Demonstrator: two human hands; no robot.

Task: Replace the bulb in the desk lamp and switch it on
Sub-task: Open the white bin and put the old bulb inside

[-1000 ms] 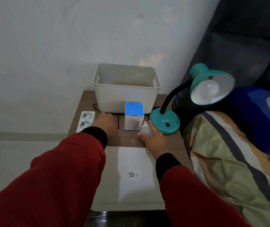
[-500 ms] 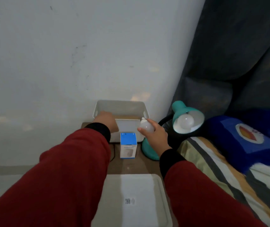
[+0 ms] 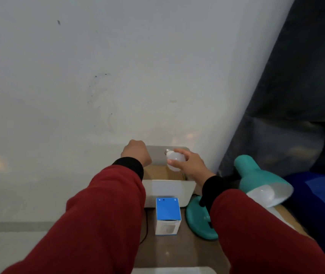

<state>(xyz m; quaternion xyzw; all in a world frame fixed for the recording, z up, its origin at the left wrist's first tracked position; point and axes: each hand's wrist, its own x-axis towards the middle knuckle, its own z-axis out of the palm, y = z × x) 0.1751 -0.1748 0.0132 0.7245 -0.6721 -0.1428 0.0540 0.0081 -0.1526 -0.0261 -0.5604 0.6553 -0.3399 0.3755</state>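
Holding a white bulb [image 3: 174,161] over the open white bin [image 3: 169,187], the right hand [image 3: 191,165] grips it with its metal base pointing up-left. The left hand [image 3: 137,153] is curled into a fist above the bin's left side, holding nothing visible. A teal desk lamp [image 3: 256,180], another bulb in its shade, stands right of the bin; a blue-topped box [image 3: 168,211] sits on the surface in front.

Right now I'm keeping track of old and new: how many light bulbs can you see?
2. One bulb is held in the right hand over the white bin; another sits in the lamp shade. The box may hide more.
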